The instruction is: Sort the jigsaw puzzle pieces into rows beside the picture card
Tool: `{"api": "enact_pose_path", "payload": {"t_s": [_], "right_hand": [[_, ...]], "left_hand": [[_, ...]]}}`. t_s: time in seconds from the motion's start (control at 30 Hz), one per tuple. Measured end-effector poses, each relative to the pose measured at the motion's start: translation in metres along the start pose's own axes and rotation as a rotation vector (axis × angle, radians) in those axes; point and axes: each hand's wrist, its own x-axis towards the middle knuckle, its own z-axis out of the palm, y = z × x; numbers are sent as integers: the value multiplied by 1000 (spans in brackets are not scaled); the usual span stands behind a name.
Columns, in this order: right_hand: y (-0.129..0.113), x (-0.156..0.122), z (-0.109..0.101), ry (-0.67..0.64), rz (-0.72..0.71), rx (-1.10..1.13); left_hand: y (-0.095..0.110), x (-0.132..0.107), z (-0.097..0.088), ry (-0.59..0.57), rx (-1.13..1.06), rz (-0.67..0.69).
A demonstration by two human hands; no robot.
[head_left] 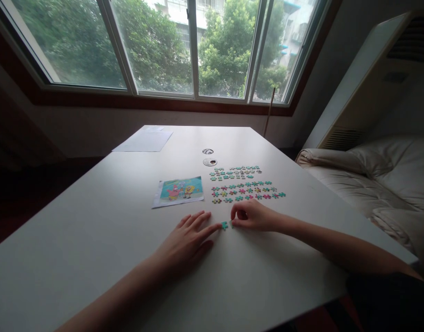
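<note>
My left hand [191,235] lies on the white table with its fingers spread. Its index fingertip touches the edge of a teal jigsaw puzzle piece [225,225]. Just right of that piece, my right hand [251,215] pinches a second small puzzle piece [232,223] between thumb and forefinger, close to the tabletop. A narrow gap seems to separate the two pieces. Beyond my hands, many loose puzzle pieces [242,191] in teal, pink and yellow lie in rows. Left of the rows rests a picture sheet [180,190] with cartoon figures on a teal background.
Two small round items [209,162] lie behind the pieces. Some white paper [143,140] is at the far left corner of the table [94,207]. A pale sofa [364,180] stands along the right side, and a window [194,50] spans the far wall.
</note>
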Motion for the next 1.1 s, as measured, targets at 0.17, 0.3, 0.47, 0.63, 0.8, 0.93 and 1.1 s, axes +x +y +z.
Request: {"api": "enact_pose_path", "payload": {"t_s": [0.17, 0.3, 0.47, 0.63, 0.8, 0.93, 1.1], "right_hand": [[5, 9, -7, 0, 33, 51], [20, 37, -26, 140, 67, -84], [51, 91, -60, 212, 136, -308], [78, 140, -75, 187, 192, -317], [84, 168, -72, 118, 212, -312], [83, 176, -70, 30, 232, -296], [80, 178, -69, -41, 285, -273]], "left_hand": [[-1, 0, 1, 7, -19, -16], [-4, -1, 2, 24, -20, 6], [-3, -2, 0, 13, -21, 2], [-5, -2, -1, 12, -34, -1], [-6, -3, -2, 13, -46, -3], [-4, -2, -3, -15, -34, -14], [-4, -2, -4, -31, -30, -27]]}}
